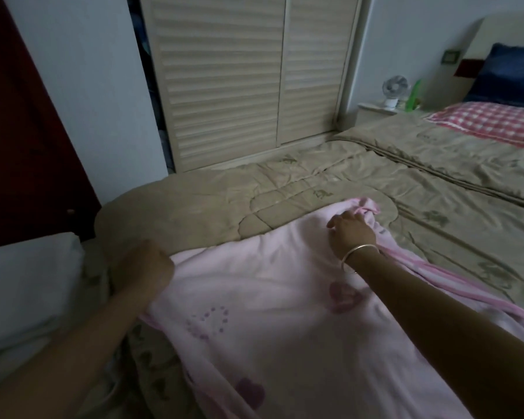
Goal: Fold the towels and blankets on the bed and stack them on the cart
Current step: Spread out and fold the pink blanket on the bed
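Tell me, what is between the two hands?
Only the pink blanket, spread from the left hand to the right hand, over the tan quilt, in the head view.

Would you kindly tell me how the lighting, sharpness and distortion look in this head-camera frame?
Head view: dim and underexposed, the red door at left nearly black; the left hand is smeared by motion blur, while the right hand gripping the pink blanket is sharper; the wide-angle lens makes the wardrobe uprights lean; no glare shows.

A tan quilt (315, 182) covers the bed (508, 25), with a pink blanket (270, 297) spread on top.
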The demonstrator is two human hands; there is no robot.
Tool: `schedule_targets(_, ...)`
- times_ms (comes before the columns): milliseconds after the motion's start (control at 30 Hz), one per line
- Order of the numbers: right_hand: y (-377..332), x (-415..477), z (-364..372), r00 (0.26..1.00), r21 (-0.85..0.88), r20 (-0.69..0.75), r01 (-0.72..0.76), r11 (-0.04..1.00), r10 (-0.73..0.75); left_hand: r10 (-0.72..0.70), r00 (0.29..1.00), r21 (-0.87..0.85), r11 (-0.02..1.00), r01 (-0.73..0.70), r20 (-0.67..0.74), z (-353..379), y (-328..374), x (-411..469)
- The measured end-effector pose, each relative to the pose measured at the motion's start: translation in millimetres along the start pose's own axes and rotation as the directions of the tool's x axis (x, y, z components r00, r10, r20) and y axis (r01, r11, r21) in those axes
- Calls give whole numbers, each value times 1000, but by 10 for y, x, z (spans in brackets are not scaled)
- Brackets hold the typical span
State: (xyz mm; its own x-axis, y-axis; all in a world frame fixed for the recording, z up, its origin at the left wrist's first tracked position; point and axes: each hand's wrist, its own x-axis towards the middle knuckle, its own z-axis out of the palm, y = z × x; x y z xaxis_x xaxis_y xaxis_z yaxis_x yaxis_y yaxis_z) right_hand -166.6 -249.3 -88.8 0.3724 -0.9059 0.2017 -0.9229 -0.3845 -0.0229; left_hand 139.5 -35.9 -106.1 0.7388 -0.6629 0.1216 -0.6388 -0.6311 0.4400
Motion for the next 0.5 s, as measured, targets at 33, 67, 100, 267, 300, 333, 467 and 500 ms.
schedule_targets(33,-7,132,14,1000,-31,18,15,999,-15,74,997,30,997,-75,26,-12,22,42)
schedule_targets(67,5,238,19,999,-57,48,28,998,-25,117,987,88,988,-127,113,-4,11,93)
schedule_targets(100,18,371,31,994,-72,108,32,997,-24,137,965,143,975,-172,224,-21,7,156)
schedule_targets(267,4,780,212,906,26,422,22,999,-31,84,846,231,943,-238,527,-58,28,414)
schedule_targets(300,-31,823,266,912,-5,409,25,1000,-20,93,848,242,937,-251,522,-41,67,455)
schedule_targets(333,-65,828,286,929,-89,366,92,992,-54,107,860,245,935,-258,498,-47,114,482)
schedule_targets(467,-3,1003,190,999,-184,29,44,982,-40,171,941,309,914,-261,292,-183,213,570)
schedule_targets(500,78,1090,109,997,-136,-71,-24,990,14,219,953,319,906,-278,208,-257,248,574)
